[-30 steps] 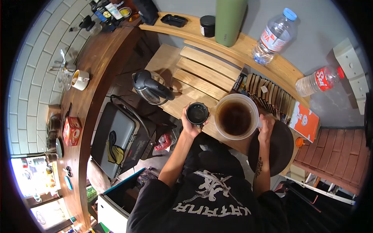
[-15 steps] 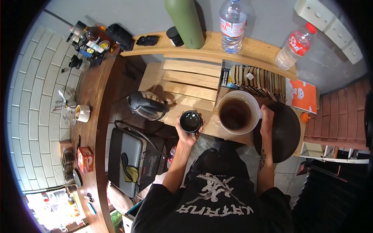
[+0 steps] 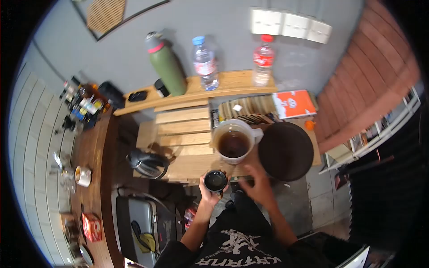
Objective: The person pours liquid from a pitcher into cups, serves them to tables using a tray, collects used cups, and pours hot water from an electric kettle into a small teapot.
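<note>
Near the middle of the view, my left hand (image 3: 210, 194) is wrapped around a small dark cup (image 3: 215, 181) just off the front edge of the wooden table (image 3: 192, 166). A pitcher of brown liquid (image 3: 233, 144) rests on the table, its handle on the right side. My right hand (image 3: 256, 184) is off the pitcher, below its handle, blurred, with fingers apart and nothing in them. Right of the pitcher lies a round dark tray (image 3: 286, 152).
A black kettle (image 3: 148, 164) stands at the table's left end. Books (image 3: 248, 106) and an orange notebook (image 3: 294, 104) line the back. The shelf (image 3: 232, 85) holds a green flask (image 3: 166, 64) and two bottles. A long counter (image 3: 96, 156) runs down the left.
The pitcher, held by my right hand before, now rests on the table, and that hand has let go and drawn back. My left hand still holds the cup. The view has shifted toward the wall.
</note>
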Motion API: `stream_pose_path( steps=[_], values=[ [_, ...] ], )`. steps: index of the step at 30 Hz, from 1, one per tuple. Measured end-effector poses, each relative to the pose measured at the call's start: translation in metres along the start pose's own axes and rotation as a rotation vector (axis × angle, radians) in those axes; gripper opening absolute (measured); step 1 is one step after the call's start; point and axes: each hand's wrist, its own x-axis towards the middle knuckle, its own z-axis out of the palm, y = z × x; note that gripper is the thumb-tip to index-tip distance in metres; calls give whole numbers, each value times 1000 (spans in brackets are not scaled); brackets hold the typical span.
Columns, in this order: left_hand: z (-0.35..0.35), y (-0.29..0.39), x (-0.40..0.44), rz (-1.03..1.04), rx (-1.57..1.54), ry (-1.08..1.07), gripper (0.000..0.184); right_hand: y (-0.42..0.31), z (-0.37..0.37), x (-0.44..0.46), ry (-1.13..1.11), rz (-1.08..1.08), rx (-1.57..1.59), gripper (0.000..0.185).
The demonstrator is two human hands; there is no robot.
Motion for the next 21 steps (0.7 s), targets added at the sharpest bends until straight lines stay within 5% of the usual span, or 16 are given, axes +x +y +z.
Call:
stream_pose_path(
  steps=[1, 3, 5, 7, 9, 11, 21],
  values=[
    [-3, -13, 0, -38, 28, -20, 55, -3, 3, -12, 47, 18, -10, 47],
    [-12, -40, 0, -17, 80, -201, 54, -4, 6, -37, -114, -23, -56, 79],
    [-11, -68, 2, -41, 89, -64, 52, 13, 13, -61, -92, 43, -125, 88],
    [-32, -91, 19, -203, -52, -256, 51, 18, 7, -74, -84, 107, -191, 96],
    [-19, -114, 19, -239, 24, -335, 50, 16, -9, -79, -134, 341, -291, 108],
    [11, -132, 13, -259, 213, -206, 47, 33, -19, -86, -51, 350, -327, 107],
    [53, -218, 92, -318, 245, -219, 49, 108, -129, -45, 119, 379, -356, 88]
  ],
)
